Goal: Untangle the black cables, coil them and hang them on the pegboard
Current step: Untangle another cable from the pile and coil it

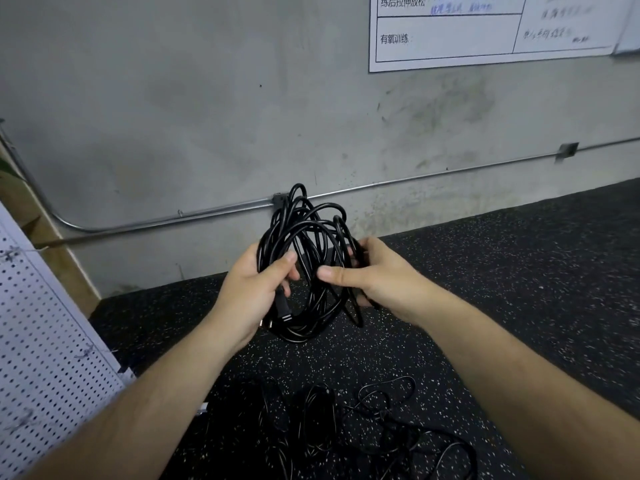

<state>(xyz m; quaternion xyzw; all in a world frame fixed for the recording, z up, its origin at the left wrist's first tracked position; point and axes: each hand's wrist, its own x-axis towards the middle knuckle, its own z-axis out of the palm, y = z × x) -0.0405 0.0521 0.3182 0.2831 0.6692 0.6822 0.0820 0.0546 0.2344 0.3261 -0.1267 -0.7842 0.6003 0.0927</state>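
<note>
so roughly a third of the way in, i'd guess. one black cable is gathered into a loose coil, held up in front of the wall, above the speckled floor. the left hand has its grip closed around the left side of the loops, thumb over the front. the right hand has its fingers wrapped round the strands on the right, thumb sticking out across the front. the loops look uneven and cross each other, so i'd say it needs tidying before it hangs.

left to do: the loose cables lie in a tangled mess on the floor at the near edge, and nothing i can see is on the white pegboard, which sits at the left.

hard to tell: black on dark floor, so i can't count the cables down there. a plug peeks out under the left hand; the other end is hidden. most of the pegboard is cut off, and i can't make out any hooks.
</note>
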